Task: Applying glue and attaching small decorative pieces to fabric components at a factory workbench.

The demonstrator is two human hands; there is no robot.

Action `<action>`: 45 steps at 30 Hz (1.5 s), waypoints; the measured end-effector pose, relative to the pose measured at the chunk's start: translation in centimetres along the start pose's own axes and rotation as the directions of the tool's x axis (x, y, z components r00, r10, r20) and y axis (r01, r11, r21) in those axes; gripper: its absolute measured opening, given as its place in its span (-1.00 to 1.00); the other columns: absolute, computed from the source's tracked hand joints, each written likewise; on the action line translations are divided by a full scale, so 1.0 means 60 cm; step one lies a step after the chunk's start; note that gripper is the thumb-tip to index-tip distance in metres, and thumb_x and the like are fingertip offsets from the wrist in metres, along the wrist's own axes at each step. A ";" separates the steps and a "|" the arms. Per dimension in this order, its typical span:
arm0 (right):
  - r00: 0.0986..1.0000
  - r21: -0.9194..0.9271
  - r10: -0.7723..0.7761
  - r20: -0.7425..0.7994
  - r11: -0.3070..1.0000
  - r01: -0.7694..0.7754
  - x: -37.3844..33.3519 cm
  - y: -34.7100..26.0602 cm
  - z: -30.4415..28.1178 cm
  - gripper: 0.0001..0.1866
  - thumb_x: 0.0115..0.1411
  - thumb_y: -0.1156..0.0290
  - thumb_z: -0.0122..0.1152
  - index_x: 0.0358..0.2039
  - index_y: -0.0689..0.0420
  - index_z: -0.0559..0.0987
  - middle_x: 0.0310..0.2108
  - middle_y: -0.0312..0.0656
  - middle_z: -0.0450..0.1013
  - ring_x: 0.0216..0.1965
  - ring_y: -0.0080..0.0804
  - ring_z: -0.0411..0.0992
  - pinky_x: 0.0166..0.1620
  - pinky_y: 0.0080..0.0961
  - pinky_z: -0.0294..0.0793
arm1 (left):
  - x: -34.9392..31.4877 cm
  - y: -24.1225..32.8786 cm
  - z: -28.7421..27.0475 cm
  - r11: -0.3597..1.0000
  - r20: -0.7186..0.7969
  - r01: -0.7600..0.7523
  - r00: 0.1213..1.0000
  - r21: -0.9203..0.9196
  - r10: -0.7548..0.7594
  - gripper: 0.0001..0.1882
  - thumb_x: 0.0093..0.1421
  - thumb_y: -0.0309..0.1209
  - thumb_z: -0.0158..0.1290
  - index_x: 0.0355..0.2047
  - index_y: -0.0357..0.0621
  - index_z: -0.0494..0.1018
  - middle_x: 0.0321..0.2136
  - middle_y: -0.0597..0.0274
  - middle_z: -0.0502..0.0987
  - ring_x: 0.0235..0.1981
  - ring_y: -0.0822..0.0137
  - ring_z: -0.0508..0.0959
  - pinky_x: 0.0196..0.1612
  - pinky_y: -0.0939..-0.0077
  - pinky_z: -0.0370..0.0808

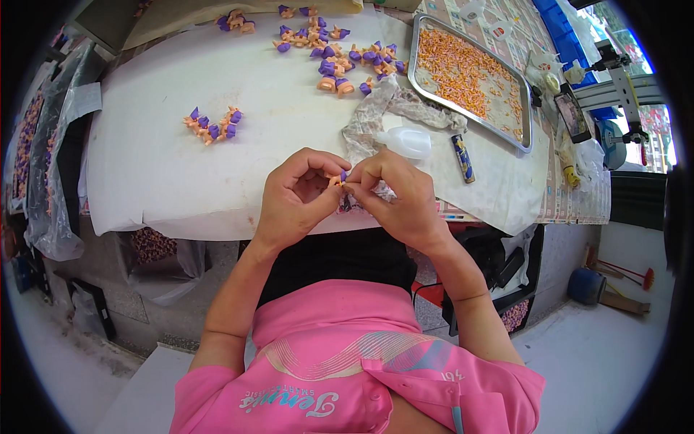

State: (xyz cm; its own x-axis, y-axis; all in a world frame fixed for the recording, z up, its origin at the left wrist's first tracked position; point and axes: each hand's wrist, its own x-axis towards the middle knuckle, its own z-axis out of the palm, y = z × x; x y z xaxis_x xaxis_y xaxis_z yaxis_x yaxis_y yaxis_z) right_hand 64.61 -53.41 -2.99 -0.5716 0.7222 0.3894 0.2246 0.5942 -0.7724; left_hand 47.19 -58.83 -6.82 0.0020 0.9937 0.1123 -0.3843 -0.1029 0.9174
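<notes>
My left hand (pixel 296 199) and my right hand (pixel 401 195) meet over the table's near edge, both pinching one small orange and purple toy piece (pixel 338 179) between their fingertips. A little cluster of the same orange and purple pieces (pixel 213 124) lies to the upper left of my left hand. Many more of them (pixel 329 52) are scattered at the far side of the white table cover (pixel 159 173). A small clear squeeze bottle (pixel 405 141) lies just beyond my right hand, on a crumpled plastic bag (pixel 376 108).
A metal tray (pixel 524 108) with several tiny orange parts stands at the far right, a blue lighter (pixel 463 158) near it. Plastic bags of parts hang at the left edge (pixel 50 181). A phone on a stand (pixel 575 116) and a broom (pixel 629 273) are at the right.
</notes>
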 end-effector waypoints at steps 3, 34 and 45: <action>0.998 0.032 0.062 -0.004 0.998 -0.062 -0.004 -0.004 0.003 -0.73 -0.01 0.66 0.37 -0.49 0.20 0.39 -0.44 -0.20 0.49 -0.45 -0.50 0.47 -0.37 -0.58 0.47 | -0.002 -0.004 -0.002 1.000 0.003 -0.006 1.000 0.017 0.006 -0.81 0.11 -0.72 0.06 -0.26 -0.30 0.42 -0.16 0.15 0.49 -0.23 0.53 0.50 -0.18 0.64 0.51; 0.951 0.253 0.305 0.046 0.918 -0.307 -0.009 -0.020 0.006 -0.79 0.11 0.60 0.29 -0.22 0.25 0.51 -0.37 -0.24 0.51 -0.38 -0.60 0.49 -0.31 -0.65 0.47 | -0.010 -0.003 0.008 0.994 -0.020 -0.105 0.994 -0.022 0.105 -0.79 0.11 -0.76 0.01 -0.24 -0.30 0.38 -0.18 0.08 0.48 -0.24 0.47 0.51 -0.17 0.58 0.53; 0.963 -0.012 0.176 -0.204 0.983 -0.182 0.002 0.012 -0.063 -0.81 0.09 0.59 0.28 -0.25 0.23 0.54 -0.28 -0.23 0.50 -0.33 -0.54 0.45 -0.29 -0.62 0.43 | -0.007 0.045 -0.013 0.965 -0.195 0.261 0.948 0.030 -0.250 -0.82 0.27 -0.48 0.02 -0.15 -0.29 0.42 -0.40 0.21 0.55 -0.44 0.48 0.57 -0.40 0.63 0.54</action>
State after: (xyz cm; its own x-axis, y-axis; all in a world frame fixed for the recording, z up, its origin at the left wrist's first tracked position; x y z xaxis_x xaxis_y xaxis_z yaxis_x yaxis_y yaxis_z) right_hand 67.69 -51.55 -1.61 -0.3501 0.8724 0.3412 0.3349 0.4567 -0.8242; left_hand 45.46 -59.47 -4.69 -0.0821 0.9768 -0.1976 -0.3423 0.1585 0.9261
